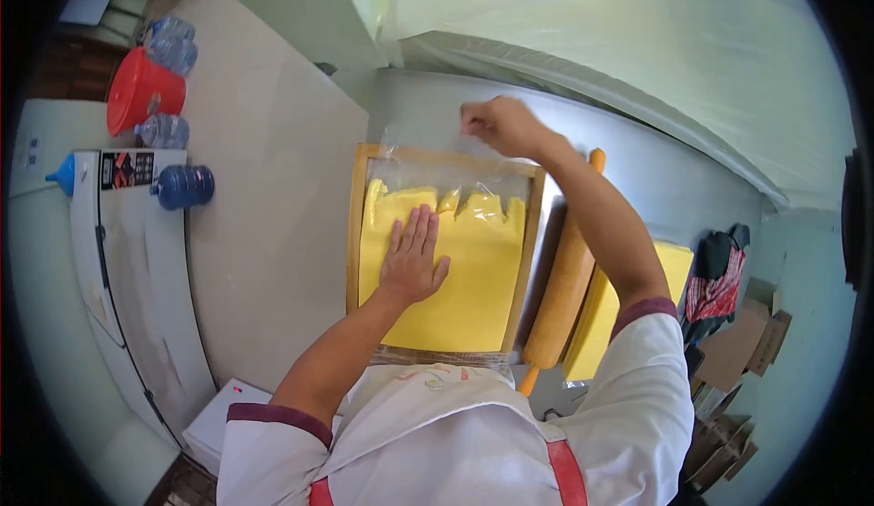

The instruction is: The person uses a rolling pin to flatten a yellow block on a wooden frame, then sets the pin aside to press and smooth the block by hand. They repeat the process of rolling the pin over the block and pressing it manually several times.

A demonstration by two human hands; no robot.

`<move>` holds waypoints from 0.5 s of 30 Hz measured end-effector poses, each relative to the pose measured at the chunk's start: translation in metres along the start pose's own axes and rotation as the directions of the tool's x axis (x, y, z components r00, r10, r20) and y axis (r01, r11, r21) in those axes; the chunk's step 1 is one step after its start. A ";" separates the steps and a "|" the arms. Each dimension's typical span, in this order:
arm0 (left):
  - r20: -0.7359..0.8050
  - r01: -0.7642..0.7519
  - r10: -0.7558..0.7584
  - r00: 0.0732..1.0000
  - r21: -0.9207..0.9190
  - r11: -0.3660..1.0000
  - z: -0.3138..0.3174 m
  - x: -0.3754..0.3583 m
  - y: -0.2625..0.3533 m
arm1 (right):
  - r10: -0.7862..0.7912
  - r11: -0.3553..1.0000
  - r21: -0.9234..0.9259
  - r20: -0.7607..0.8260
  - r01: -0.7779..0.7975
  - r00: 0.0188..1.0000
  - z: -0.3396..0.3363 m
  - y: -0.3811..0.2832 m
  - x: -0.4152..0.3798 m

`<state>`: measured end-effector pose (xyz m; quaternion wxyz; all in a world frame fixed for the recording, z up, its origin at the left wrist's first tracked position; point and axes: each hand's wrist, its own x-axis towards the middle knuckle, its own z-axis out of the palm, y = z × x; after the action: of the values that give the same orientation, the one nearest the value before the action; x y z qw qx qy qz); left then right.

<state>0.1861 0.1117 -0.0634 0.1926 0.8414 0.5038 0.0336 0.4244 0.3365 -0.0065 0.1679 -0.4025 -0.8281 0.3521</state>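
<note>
A flat yellow slab (446, 278) with an uneven far edge lies inside a wooden frame (353, 233), with clear plastic film (455, 167) over its far part. My left hand (414, 255) rests flat on the slab near that ragged edge, fingers stretched out. Beyond the frame's far side, my right hand (499, 126) is raised with its fingers closed and slightly blurred. What it pinches looks like the edge of the clear film, but it is too faint to be sure.
Right of the frame lie a wooden rolling pin (560, 292) and more yellow slabs (601, 319) on the metal table (637, 178). Farther off are a red bucket (141, 92), a blue water bottle (185, 187), a white freezer (137, 278) and cardboard boxes (733, 347).
</note>
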 end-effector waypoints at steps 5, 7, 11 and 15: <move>0.003 0.001 -0.001 1.000 0.023 1.000 0.000 0.005 -0.001 | 0.261 0.963 0.140 -0.289 -0.230 0.921 -0.022 0.050 0.031; 0.004 -0.001 0.001 1.000 0.038 0.999 0.002 0.004 -0.001 | 0.286 0.956 0.082 -0.059 -0.281 0.956 -0.018 0.037 0.051; 0.012 -0.002 0.001 1.000 0.060 0.998 0.001 0.005 -0.001 | 0.365 0.921 -0.297 0.428 -0.253 0.827 0.037 -0.003 0.104; 0.003 0.003 -0.003 1.000 0.023 1.000 0.000 0.004 -0.001 | 0.017 0.983 0.148 0.519 -0.110 0.854 0.056 -0.030 0.129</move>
<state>0.1869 0.1160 -0.0645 0.1837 0.8429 0.5050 0.0264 0.2969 0.3997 -0.0248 -0.0374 -0.3047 -0.7953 0.5228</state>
